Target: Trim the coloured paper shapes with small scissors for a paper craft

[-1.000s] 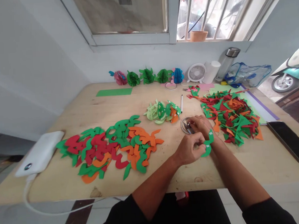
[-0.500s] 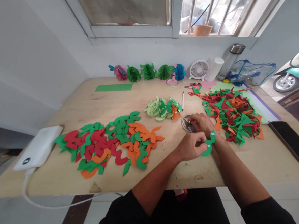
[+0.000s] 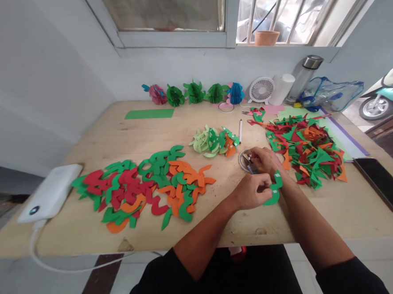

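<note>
My left hand is closed, with the thumb and forefinger pinching a wavy green paper cutout. Small white squares sit on that cutout, which sticks out to the right in front of my right forearm. Just beyond, my right hand is curled around what looks like a pair of scissors, partly hidden by the fingers. The scissors lie over a round tape roll on the table. Farther back is a small pile of light green, green and orange cutouts, some bearing white squares.
Red, green and orange curved cutouts spread across the left. Paper scraps heap on the right, near a phone. A white pen, folded paper figures, a small fan and a power bank stand or lie around.
The green cutout has shifted very slightly in my left hand. My right hand has moved a little at the scissors. Otherwise the scene is the same.
</note>
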`<state>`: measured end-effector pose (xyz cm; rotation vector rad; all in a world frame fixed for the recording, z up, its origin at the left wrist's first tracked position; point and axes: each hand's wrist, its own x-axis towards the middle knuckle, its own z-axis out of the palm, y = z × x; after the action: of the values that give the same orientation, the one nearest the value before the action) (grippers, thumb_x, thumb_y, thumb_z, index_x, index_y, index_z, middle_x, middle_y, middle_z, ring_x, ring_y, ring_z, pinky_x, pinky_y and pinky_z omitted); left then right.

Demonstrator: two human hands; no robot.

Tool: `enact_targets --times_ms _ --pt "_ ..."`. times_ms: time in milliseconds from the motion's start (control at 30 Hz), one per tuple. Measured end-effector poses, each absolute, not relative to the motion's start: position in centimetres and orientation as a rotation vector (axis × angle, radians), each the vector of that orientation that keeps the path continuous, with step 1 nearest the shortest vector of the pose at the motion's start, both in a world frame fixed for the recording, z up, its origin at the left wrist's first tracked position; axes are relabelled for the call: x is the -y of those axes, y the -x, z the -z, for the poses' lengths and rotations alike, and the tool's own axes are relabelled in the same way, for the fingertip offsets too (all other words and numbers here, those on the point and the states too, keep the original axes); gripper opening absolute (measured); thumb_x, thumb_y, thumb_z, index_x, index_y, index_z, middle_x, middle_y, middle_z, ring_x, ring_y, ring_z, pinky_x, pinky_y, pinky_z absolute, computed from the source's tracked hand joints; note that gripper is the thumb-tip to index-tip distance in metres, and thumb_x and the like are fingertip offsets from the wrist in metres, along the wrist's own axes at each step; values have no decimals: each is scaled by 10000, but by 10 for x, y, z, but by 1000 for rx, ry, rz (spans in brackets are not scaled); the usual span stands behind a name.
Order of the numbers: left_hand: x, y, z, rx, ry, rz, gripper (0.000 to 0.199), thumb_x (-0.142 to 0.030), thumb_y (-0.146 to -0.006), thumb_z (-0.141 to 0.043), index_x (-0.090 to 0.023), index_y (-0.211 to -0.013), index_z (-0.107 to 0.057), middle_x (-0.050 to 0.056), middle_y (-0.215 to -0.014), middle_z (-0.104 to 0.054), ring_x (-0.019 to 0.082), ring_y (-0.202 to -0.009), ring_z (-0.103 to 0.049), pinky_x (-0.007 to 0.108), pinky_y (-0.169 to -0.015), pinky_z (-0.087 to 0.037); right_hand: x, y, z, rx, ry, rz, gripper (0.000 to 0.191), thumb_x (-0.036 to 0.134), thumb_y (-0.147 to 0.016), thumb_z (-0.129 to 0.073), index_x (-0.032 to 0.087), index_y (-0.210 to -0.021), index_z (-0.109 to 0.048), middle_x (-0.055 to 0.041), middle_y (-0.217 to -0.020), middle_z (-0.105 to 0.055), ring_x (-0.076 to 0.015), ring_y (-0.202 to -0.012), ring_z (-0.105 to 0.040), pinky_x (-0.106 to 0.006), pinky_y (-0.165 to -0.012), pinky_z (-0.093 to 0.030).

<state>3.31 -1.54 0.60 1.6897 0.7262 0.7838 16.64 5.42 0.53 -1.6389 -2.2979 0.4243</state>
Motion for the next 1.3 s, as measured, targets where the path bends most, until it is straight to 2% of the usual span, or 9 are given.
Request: enact_targets --times_ms 133,267,533,700,800,900,1067,1300 --pt "14 -32 -6 -706 -1635 -767 107 -163 -696 -531 -170 -639 -440 -57 -557 -396 67 -509 -372 206 -503 -286 -53 -166 -4 2104 1656 -583 289 152 -723 -507 197 -991 -603 -26 -818 -680 -167 -755 -585 -262 -652 -413" --pt "11 -29 -7 -615 -1452 -749 111 -182 -687 -557 -162 -644 -457 -31 -590 -480 85 -552 -454 211 -536 -340 -49 -166 -6 1985 1625 -719 269 173 -721 -510 203 -974 -599 6 -744 -676 -133 -645 -587 -236 -584 -417" --pt "9 -19 -16 -510 -1199 -623 125 -199 -654 -630 -154 -644 -513 10 -635 -577 119 -620 -541 240 -608 -411 -47 -159 -4 2238 1648 -425 324 204 -704 -584 221 -1028 -609 0 -740 -687 -173 -756 -599 -285 -705 -393" --pt "7 -13 -20 -506 -1173 -607 167 -259 -648 -672 -145 -635 -550 31 -642 -601 131 -634 -557 253 -629 -431 -44 -159 -9 2139 1664 -564 357 163 -690 -566 216 -1040 -609 22 -696 -661 -140 -668 -587 -251 -648 -385" --pt "0 -9 -19 -622 -1117 -804 143 -244 -627 -666 -142 -638 -566 27 -619 -604 121 -598 -547 245 -603 -428 -42 -162 -12 1972 1629 -664 357 176 -694 -561 202 -1047 -604 25 -684 -645 -129 -635 -576 -231 -594 -386" --pt "-9 -7 -17 -792 -1033 -1060 128 -243 -608 -629 -156 -607 -535 -6 -542 -572 92 -504 -499 217 -519 -394 -43 -165 -11 1804 1656 -621 329 205 -699 -566 205 -1025 -607 22 -684 -637 -130 -630 -575 -230 -571 -389" --pt "-15 -10 -15 -1196 -1033 -1106 174 -224 -575 -625 -175 -522 -467 -46 -418 -506 73 -355 -428 193 -398 -309 -51 -171 -4 1619 1555 -687 343 249 -712 -567 184 -1048 -583 14 -653 -621 -139 -605 -572 -258 -580 -430" --pt "-11 -8 -7 -1493 -1341 -1082 93 -206 -643 -613 -182 -566 -567 -39 -425 -525 108 -432 -501 203 -473 -347 -54 -175 -12 1368 1290 -957 385 335 -684 -616 167 -1024 -552 27 -623 -578 -140 -578 -566 -274 -579 -439"
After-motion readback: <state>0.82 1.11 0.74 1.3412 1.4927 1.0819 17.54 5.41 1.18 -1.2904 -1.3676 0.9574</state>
